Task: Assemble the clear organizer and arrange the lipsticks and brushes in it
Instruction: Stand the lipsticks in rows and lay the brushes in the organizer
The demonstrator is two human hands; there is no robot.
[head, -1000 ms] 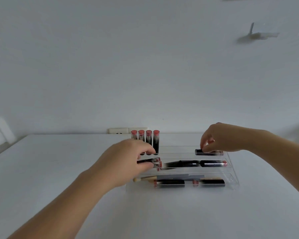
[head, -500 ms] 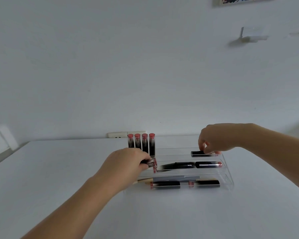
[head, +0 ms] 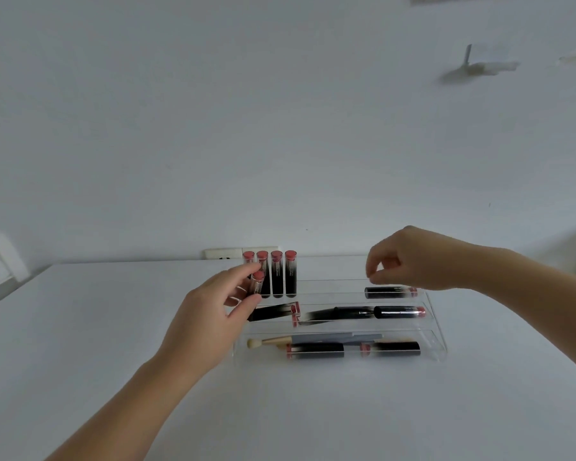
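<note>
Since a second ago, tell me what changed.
The left hand lifted a lipstick from the middle tier and holds it upright. The right hand let go of the back-tier lipstick and rose. The four standing lipsticks and the brush stayed.

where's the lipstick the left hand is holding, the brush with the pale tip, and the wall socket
lipstick in the left hand point(head: 257, 283), head view, on its clear body below the pink cap
pale-tipped brush point(head: 333, 337), head view, on its grey handle
wall socket point(head: 223, 253), head view, on its white faceplate
</note>
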